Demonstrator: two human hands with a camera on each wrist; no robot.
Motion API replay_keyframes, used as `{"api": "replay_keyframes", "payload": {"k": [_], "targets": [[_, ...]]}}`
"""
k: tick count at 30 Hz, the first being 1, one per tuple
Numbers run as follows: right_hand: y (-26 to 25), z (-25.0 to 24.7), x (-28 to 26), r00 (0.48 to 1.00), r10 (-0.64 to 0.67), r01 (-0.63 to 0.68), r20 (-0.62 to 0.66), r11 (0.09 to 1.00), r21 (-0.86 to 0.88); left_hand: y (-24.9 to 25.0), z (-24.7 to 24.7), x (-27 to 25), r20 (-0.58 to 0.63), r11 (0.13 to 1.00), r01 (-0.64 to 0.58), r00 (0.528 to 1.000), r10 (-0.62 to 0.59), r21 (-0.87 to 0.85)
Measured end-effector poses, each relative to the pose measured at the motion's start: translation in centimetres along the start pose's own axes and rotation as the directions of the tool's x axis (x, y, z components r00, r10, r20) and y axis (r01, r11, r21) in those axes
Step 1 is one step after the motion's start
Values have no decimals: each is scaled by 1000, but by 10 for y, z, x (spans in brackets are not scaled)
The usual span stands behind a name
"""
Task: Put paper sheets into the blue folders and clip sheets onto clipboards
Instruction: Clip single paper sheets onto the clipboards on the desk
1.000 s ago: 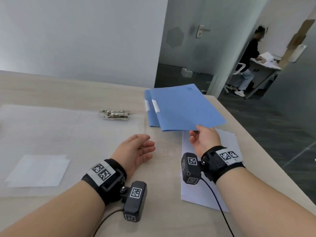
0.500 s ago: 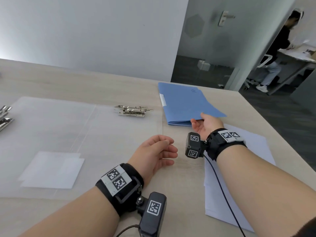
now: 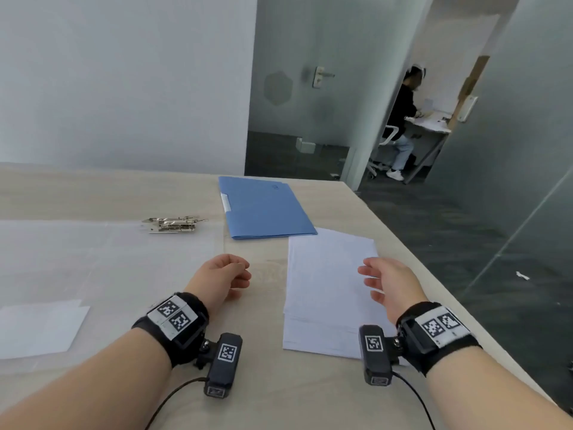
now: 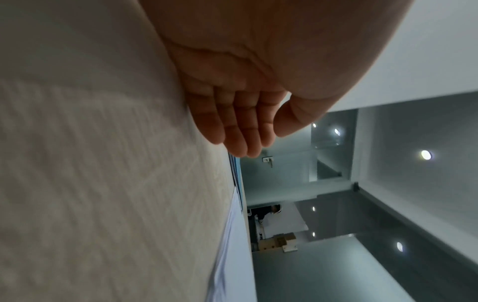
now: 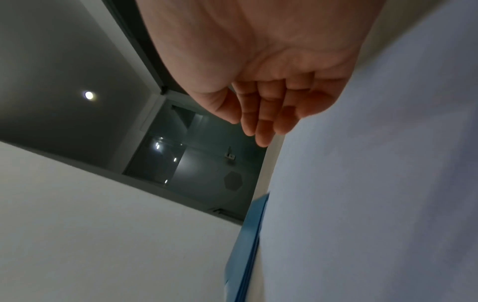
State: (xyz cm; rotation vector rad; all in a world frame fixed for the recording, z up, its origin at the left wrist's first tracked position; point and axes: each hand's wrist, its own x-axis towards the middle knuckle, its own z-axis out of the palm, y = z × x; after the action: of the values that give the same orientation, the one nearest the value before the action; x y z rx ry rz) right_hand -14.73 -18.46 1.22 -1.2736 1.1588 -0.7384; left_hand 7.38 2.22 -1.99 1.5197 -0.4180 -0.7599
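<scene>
Blue folders (image 3: 263,209) lie stacked and closed at the far middle of the wooden table (image 3: 279,383); their edge (image 5: 248,241) shows in the right wrist view. In front of them lies a stack of white paper sheets (image 3: 325,293). My right hand (image 3: 387,282) hovers over the stack's right side, fingers relaxed, holding nothing. My left hand (image 3: 224,274) rests on the table left of the sheets, fingers loosely curled and empty (image 4: 240,126). A transparent clipboard (image 3: 93,274) with a metal clip (image 3: 172,224) lies to the left.
A small folded white sheet (image 3: 40,328) lies on the clipboard at the near left. The table's right edge runs close beside the paper stack. Beyond a glass partition and door, a person sits at a desk (image 3: 400,119).
My right hand has let go of the top blue folder, now lying flat on the stack, and has drawn back over the white sheets. The left hand stayed in place.
</scene>
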Motion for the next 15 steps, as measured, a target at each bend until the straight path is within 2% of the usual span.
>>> {"api": "replay_keyframes", "payload": {"k": [3,7,11,15], "targets": [[14,-44,-14,998,-39,36,-54,998,-47,5,21,-13,-20,981,-39,999,44,188],[33,-79,-20,999,45,-46,-24,997,-62,0,57,-27,92,883,-92,994,55,460],[46,-89,-24,996,76,-79,45,994,80,-5,91,-32,219,603,-204,974,50,771],[47,-93,-25,995,85,-94,59,982,162,-6,108,-30,264,355,-216,960,-93,910]]}}
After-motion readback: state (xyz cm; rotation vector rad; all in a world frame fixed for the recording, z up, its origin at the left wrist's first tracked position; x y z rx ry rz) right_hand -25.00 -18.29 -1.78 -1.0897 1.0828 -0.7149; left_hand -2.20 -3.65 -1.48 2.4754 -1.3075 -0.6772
